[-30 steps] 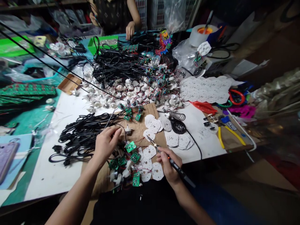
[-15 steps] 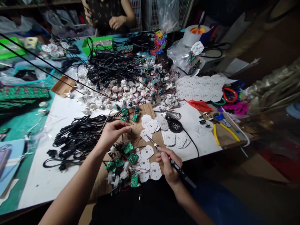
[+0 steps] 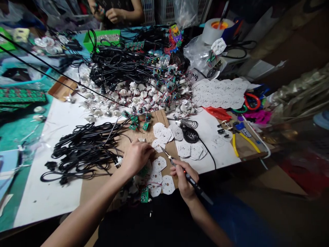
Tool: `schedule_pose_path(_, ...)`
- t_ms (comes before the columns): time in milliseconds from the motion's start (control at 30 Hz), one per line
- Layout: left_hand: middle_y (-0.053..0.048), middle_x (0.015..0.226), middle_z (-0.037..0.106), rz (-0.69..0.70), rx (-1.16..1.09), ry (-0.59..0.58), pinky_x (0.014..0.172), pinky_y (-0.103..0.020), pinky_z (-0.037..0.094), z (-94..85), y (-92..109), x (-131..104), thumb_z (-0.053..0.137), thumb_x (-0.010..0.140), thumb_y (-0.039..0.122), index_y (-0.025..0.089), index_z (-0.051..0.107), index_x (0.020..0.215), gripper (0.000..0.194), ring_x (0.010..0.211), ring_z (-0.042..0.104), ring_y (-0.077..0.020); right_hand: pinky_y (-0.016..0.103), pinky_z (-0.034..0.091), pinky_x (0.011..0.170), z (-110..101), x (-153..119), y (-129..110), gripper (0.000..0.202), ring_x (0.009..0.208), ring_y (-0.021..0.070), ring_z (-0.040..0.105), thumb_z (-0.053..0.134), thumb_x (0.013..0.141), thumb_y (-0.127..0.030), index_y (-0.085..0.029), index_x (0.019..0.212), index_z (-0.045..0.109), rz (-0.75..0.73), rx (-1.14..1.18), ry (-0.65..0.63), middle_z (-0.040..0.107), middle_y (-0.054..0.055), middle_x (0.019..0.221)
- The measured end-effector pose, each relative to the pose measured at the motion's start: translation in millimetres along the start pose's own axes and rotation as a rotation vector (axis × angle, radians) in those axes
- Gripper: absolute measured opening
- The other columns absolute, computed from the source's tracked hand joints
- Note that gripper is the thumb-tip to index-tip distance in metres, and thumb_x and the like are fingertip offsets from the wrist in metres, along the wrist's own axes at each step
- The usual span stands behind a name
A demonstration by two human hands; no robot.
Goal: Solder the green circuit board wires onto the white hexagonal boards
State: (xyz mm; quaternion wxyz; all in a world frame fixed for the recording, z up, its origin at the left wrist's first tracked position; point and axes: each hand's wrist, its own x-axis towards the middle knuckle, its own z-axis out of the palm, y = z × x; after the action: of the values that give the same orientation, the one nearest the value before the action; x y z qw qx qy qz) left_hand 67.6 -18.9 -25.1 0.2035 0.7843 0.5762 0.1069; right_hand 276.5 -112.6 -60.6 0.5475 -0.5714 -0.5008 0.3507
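Note:
My right hand grips a soldering iron like a pen, and a small red light glows on its handle. The iron's tip is over the edge of a white circuit board on the cardboard. At the left side of that board my left hand has its fingers pinched together; what they hold is too small or hidden to make out. Below lie more white boards with thin red wires. Under my left forearm are partly hidden green circuit boards and motors.
Bundled black cables lie to the left. Behind is a heap of small white motors. A soldering iron stand with a coil and yellow-handled pliers are on the right. Another person's hand shows across the table.
My left hand has moved down and right, from beside the green boards to the white board near the iron's tip. My right hand keeps the iron in nearly the same place.

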Motion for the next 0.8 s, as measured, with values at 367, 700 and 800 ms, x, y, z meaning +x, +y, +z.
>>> schedule_pose_path(367,-0.010,0.083,0.066,-0.018,0.197,0.059,0.079,-0.039,0.044,7.7,13,-8,0.061,0.091,0.023,0.018,0.072,0.076,0.019,0.085,0.052,-0.0264,0.025,0.063,0.057,4,1,-7,0.022,0.054,0.0142,0.073,0.058,0.101,-0.028,-0.020,0.108,0.078,-0.045,-0.086,-0.076,0.078,0.002,0.077)
schedule_pose_path(700,-0.009,0.083,0.063,-0.071,0.162,0.076,0.077,-0.040,0.042,5.5,21,-8,0.063,0.086,0.024,0.021,0.072,0.072,0.017,0.087,0.050,-0.0269,0.026,0.063,0.059,4,1,-8,0.023,0.054,0.0146,0.073,0.057,0.101,-0.028,-0.022,0.109,0.078,-0.060,-0.130,-0.082,0.078,0.002,0.075)
schedule_pose_path(800,-0.010,0.084,0.063,-0.079,0.180,0.059,0.077,-0.041,0.042,5.3,23,-7,0.062,0.086,0.024,0.020,0.071,0.070,0.019,0.088,0.049,-0.0274,0.026,0.064,0.059,5,1,-7,0.024,0.054,0.0150,0.073,0.057,0.101,-0.029,-0.022,0.109,0.079,-0.053,-0.141,-0.089,0.078,0.002,0.074)
